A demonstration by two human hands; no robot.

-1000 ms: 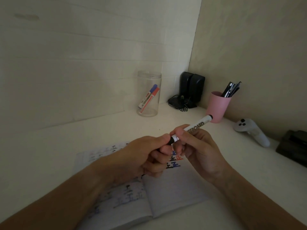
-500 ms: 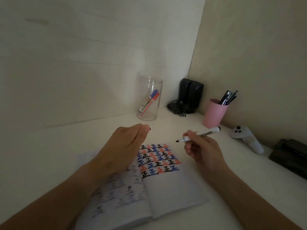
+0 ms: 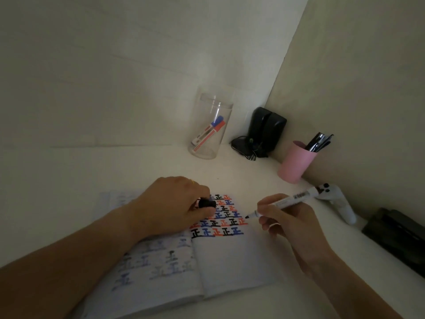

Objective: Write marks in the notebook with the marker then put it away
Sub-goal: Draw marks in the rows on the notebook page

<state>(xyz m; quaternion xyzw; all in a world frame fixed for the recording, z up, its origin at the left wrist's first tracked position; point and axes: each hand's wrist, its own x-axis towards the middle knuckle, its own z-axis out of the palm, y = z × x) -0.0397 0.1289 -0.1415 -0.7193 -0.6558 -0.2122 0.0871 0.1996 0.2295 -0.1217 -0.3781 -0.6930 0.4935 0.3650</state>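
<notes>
An open notebook [image 3: 232, 261] lies on the white desk, its right page filled at the top with rows of black, blue and red marks. My right hand [image 3: 287, 222] holds an uncapped white marker [image 3: 282, 202], tip pointing left just above the right end of the marks. My left hand [image 3: 174, 206] rests on the upper left part of the page and pinches the marker's black cap [image 3: 207, 203]. A clear jar [image 3: 210, 127] at the back holds a blue and a red marker [image 3: 210, 132].
A pink cup [image 3: 294, 163] with pens stands at the right wall. Black speakers [image 3: 264, 132] with cables sit in the corner. A white controller [image 3: 335, 201] lies right of the marker, and a black box [image 3: 400, 236] sits at the far right edge.
The cap came off the marker and stayed in my left hand, which dropped onto the page. My right hand lowered the marker tip toward the marks.
</notes>
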